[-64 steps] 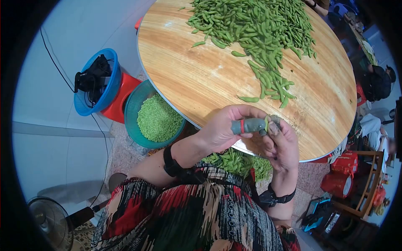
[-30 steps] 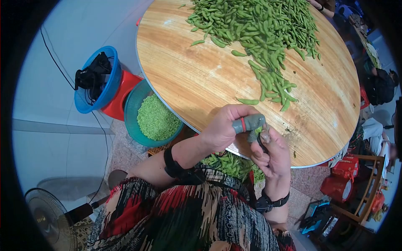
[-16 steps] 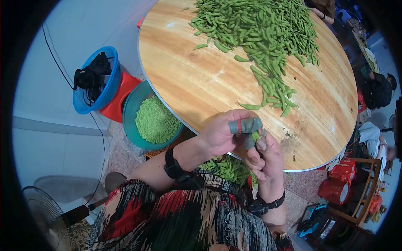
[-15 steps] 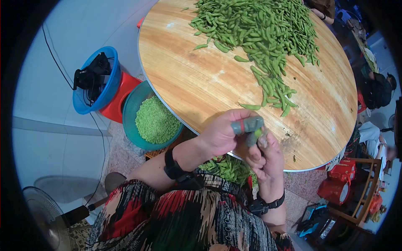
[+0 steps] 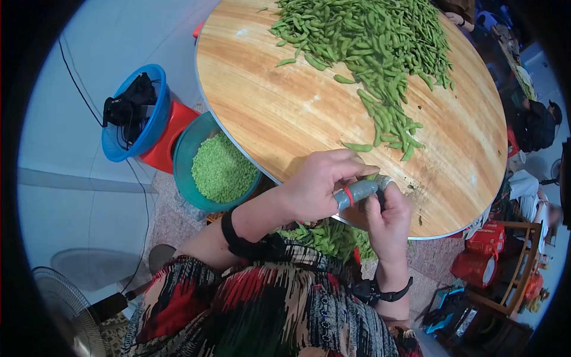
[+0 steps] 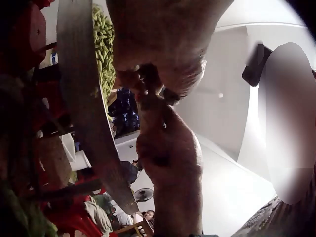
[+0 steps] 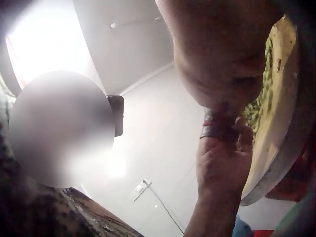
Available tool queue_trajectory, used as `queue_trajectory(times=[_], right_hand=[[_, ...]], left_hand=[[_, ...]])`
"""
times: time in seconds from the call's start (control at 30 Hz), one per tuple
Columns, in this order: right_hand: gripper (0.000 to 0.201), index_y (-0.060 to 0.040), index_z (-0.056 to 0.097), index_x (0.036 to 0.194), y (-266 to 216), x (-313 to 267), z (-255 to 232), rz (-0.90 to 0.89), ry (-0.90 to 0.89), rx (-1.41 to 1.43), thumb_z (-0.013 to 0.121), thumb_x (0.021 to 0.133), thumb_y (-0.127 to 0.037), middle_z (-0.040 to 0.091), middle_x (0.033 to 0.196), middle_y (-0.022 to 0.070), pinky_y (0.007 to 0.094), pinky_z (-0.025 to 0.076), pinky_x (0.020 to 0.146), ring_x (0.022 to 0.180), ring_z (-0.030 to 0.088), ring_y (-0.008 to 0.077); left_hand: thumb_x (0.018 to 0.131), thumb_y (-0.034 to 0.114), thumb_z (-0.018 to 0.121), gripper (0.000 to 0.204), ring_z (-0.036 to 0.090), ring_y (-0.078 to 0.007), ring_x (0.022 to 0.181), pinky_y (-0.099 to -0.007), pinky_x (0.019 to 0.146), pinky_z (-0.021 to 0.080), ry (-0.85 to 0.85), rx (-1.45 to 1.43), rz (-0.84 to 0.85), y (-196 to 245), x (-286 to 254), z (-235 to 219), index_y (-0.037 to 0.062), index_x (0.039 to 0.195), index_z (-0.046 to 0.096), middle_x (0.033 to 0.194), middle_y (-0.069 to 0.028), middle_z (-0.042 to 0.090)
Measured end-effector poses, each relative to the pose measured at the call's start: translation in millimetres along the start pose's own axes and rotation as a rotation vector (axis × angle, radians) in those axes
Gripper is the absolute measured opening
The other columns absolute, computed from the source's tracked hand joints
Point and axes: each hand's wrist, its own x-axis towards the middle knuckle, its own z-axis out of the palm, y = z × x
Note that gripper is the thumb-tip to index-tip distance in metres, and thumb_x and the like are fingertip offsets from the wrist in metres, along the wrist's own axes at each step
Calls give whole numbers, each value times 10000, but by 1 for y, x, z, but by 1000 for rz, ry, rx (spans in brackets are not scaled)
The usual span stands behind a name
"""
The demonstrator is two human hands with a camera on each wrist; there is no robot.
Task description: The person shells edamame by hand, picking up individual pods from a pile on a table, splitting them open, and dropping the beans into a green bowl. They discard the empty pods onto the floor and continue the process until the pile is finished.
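The round wooden table (image 5: 285,119) spreads ahead of both hands, its heap of green pods (image 5: 369,41) well beyond the fingertips. Left of the left hand (image 5: 318,190) sits a teal basin (image 5: 184,154) of shelled beans, with a blue basket (image 5: 119,152) further left. Since half a second ago the right hand (image 5: 389,217) has risen to meet the left, both pinching one pod (image 5: 373,177) at the table's near edge; I judge another pod is being split. Floor and walls are pale.
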Motion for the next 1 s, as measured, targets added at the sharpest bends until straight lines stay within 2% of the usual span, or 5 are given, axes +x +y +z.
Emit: queue_trajectory(times=[0.43,0.53,0.67,0.87,1.0], right_hand=[[83,4,581,887,14,9,-9,281,-200,441,530,845,-47,512,659,-42,197,379,544,602,453,47],[150,4,563,975,9,35,-13,-72,5,-26,532,847,-69,575,653,67,289,439,569,598,543,151],[190,8,561,986,3,55,-5,31,-106,-467,558,806,-52,585,710,199,358,464,612,658,588,318],[187,9,540,964,30,32,-5,-4,-11,-7,597,807,-74,580,667,107,291,426,553,595,543,148],[146,-10,533,912,3,16,-9,247,-159,474,541,885,-153,509,676,-20,179,336,502,555,419,29]], left_hand=[[746,78,650,233,592,-182,699,-282,635,455,-14,-133,-10,-21,1,-4,15,969,624,757,-78,601],[746,120,680,232,579,-137,691,-273,639,446,84,-287,-405,-4,-3,-10,26,951,625,741,-59,598],[757,73,669,147,526,-72,650,-240,660,435,-624,-166,-301,10,-7,-2,41,893,624,665,-6,569],[828,59,570,169,503,-46,716,-184,622,412,226,-598,-505,-9,-1,3,18,992,571,798,5,552],[856,132,581,127,500,-40,686,-177,608,402,150,-919,-561,-10,2,10,16,908,578,802,-1,576]])
